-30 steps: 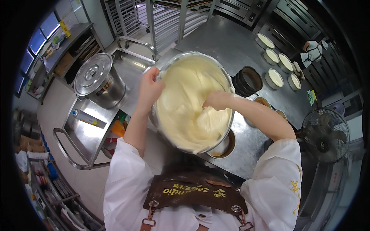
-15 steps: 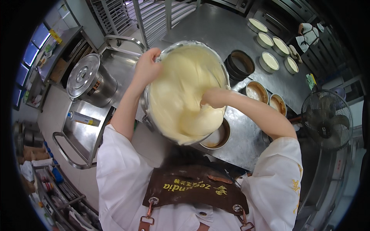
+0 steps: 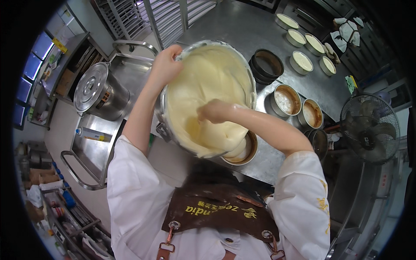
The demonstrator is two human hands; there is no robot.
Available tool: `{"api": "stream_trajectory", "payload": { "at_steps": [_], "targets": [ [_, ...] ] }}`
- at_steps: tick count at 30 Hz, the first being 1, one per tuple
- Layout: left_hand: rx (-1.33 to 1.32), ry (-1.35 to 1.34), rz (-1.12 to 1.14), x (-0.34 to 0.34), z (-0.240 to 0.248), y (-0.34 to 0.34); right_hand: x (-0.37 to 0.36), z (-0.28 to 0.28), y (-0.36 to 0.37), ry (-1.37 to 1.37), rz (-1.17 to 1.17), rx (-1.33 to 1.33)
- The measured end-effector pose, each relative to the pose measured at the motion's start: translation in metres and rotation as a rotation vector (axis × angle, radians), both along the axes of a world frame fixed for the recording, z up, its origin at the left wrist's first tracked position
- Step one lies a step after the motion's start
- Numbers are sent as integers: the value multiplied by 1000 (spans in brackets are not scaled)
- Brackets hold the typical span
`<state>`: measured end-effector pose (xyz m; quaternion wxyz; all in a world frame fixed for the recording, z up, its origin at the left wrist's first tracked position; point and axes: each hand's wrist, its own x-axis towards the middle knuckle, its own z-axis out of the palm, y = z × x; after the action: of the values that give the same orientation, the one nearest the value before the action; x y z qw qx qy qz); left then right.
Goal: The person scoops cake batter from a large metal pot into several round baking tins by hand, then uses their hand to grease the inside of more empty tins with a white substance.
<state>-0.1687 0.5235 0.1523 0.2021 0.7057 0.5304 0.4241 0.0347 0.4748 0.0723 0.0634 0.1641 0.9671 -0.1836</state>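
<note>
A large metal mixing bowl (image 3: 164,104) full of pale yellow batter (image 3: 195,84) is tilted in front of me. My left hand (image 3: 169,65) is closed on its far-left rim. Down in the batter, my right hand (image 3: 214,111) is curled, its fingertips partly hidden; whether it grips a tool cannot be seen. Batter spills over the bowl's near-right edge into a round cake tin (image 3: 255,149) beneath, which the bowl partly covers. Two more tins with brownish inner walls, a left tin (image 3: 286,100) and a right tin (image 3: 310,113), stand beyond my right forearm.
Dark stacked rings (image 3: 267,66) stand beside the bowl on the steel table (image 3: 225,21). Several filled tins (image 3: 301,62) sit at the far right. A black fan (image 3: 369,129) is at right. Leftward, a steel cart (image 3: 141,73) carries a lidded pot (image 3: 100,92) and a spray can (image 3: 92,134).
My right hand has swept left and slightly up through the batter. Batter now runs over the bowl's edge into the tin below. My left hand keeps its hold on the rim.
</note>
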Motion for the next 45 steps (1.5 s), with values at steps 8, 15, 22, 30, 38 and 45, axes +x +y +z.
{"api": "stream_trajectory", "payload": {
  "at_steps": [8, 15, 22, 30, 38, 45],
  "targets": [
    [-31, -13, 3, 0, -1, -4, 62, 73, -9, -300, -73, -99],
    [-54, 3, 13, 4, 9, -9, 31, 42, 14, -144, -262, 219],
    [-37, -34, 9, -1, -3, -4, 63, 7, 7, -257, -3, 78],
    [-61, -47, -56, 0, -3, 4, 114, 75, -30, -247, -215, -102],
    [-110, -51, -50, 1, -3, 10, 58, 90, -7, 220, -260, -17],
    [-114, -33, -51, 6, 7, 2, 32, 43, -17, -67, -149, 18]
  ]
}}
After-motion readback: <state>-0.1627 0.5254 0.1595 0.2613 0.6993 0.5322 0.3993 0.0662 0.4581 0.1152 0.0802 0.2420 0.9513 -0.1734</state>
